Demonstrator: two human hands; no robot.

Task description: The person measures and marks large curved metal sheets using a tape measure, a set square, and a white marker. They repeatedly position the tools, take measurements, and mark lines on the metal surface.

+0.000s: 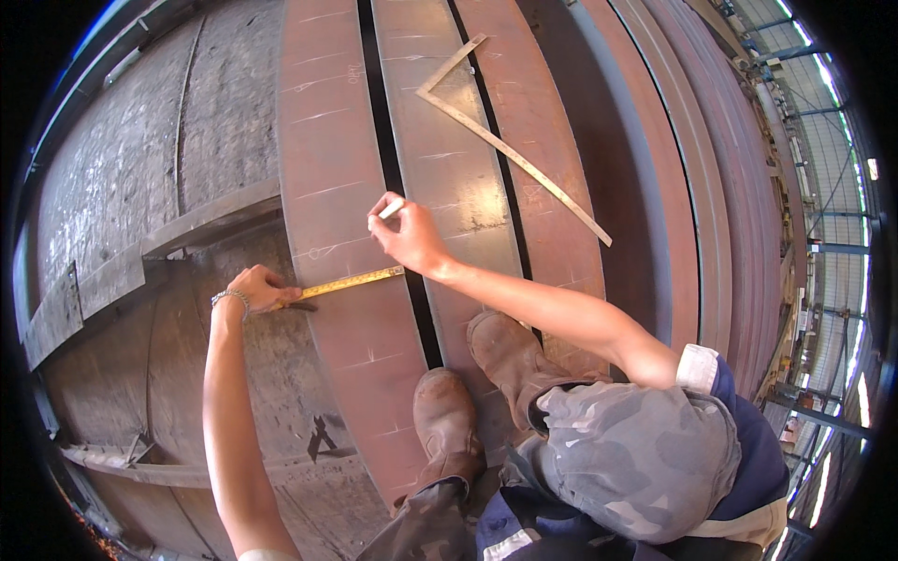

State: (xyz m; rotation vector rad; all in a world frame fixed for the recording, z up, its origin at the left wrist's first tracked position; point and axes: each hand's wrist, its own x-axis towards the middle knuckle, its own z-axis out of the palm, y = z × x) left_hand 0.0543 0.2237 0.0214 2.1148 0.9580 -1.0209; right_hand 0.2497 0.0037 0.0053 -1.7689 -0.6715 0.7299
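A yellow tape measure [351,281] stretches across the leftmost reddish steel plate [332,224], its tip near the plate's right edge. My left hand [262,288] is closed on the tape at the plate's left edge, its palm side hidden. Above the gap beside the middle steel plate [440,159], my right hand [410,234] pinches a short white stick of chalk [392,208], held clear of the tape. White chalk marks run across the plates. A metal framing square [510,150] lies across the middle and right-hand plates, beyond my right hand.
My brown boots [444,411] stand on the plates, with dark narrow gaps between the strips. Lower dark metal sheets and a raised beam edge [210,217] lie to the left. More long steel plates [687,187] are stacked on the right.
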